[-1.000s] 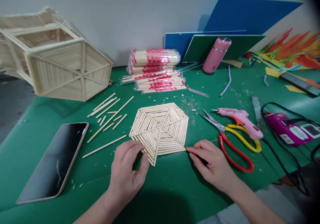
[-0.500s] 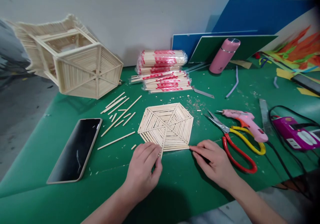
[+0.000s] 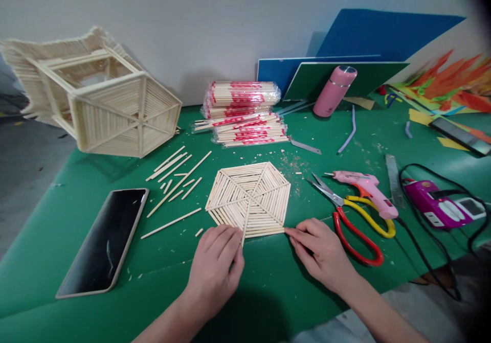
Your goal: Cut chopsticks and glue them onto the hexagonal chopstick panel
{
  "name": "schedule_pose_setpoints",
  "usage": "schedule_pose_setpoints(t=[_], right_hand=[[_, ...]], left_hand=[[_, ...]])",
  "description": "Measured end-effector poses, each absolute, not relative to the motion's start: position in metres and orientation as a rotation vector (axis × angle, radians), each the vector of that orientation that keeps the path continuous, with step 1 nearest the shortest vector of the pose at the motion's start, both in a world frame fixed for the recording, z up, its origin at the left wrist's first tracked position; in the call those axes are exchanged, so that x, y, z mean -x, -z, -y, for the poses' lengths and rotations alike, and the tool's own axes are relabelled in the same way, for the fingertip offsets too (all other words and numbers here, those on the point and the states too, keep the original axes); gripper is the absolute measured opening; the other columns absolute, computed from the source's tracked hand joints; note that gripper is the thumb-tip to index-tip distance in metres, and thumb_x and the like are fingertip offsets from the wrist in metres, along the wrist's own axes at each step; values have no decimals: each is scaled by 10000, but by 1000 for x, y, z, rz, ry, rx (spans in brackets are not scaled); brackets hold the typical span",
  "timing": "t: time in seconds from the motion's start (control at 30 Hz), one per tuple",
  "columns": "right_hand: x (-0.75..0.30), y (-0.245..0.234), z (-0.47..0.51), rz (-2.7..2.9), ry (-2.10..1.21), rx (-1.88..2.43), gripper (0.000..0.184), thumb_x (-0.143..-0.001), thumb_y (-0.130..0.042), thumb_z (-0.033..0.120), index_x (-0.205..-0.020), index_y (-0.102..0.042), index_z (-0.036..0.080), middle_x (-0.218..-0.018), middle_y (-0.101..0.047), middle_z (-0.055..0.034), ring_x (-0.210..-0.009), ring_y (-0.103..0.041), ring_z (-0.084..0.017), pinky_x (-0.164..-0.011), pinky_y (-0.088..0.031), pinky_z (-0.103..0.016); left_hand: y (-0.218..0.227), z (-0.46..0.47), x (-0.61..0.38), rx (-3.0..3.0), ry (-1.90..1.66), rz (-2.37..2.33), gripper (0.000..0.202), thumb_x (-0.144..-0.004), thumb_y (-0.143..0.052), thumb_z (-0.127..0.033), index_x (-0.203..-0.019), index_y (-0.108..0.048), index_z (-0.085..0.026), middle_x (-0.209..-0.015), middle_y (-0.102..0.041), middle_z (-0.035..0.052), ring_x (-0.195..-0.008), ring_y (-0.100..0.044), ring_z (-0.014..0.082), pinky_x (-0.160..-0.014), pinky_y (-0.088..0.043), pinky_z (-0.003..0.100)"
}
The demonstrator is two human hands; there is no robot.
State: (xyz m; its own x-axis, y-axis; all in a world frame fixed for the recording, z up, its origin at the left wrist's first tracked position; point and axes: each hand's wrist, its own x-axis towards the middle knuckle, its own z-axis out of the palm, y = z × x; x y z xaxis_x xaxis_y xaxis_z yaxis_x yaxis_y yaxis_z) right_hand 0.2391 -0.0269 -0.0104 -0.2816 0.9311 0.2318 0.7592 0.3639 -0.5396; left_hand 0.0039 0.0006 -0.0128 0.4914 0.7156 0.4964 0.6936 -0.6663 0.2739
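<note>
A flat hexagonal panel (image 3: 264, 192) of pale wooden sticks lies on the table, with spokes crossing at its centre. At the near edge my left hand (image 3: 217, 261) is closed, fingers curled down over the lower corner beside a spoke's end; its fingertips are partly hidden. My right hand (image 3: 320, 248) is closed too, thumb and fingers brought together at the right end of the outermost wooden stick (image 3: 264, 233). That stick runs along the near edge between both hands. Loose cut sticks (image 3: 179, 184) lie to the left of the panel.
Right of my right hand are scissors (image 3: 343, 205), a pink glue gun (image 3: 364, 187) and a purple corded device (image 3: 437, 202). A phone (image 3: 103, 243) lies left. Behind stand a stick-built model (image 3: 115, 103), wrapped stick bundles (image 3: 245, 110) and a pink bottle (image 3: 335, 92).
The view has shifted a little, so everything sits slightly further left and lower. Both hands keep nearly the same place at the panel's near edge.
</note>
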Motion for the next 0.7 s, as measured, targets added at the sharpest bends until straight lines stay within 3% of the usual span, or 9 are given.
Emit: schedule_pose_setpoints(t=[0.47, 0.7], right_hand=[[-240, 12, 28, 1910, -522, 1457, 208, -816, -470, 147, -961, -614, 184, -787, -570, -54, -736, -537, -155, -646, -461, -301], [-250, 9, 33, 1700, -448, 1611, 155, -801, -508, 184, -955, -518, 199, -789, -558, -36, -710, -550, -159, -631, -472, -293]], left_hand=[[8, 0, -4, -2697, -865, -1307, 204, -766, -479, -103, -939, -581, -144, -923, -627, 100, -884, -568, 225, -790, -429, 399], [4, 1, -6, -2677, -917, -1300, 177, -763, -499, -94, -893, -594, -168, -894, -643, 75, -871, -578, 212, -790, -412, 381]])
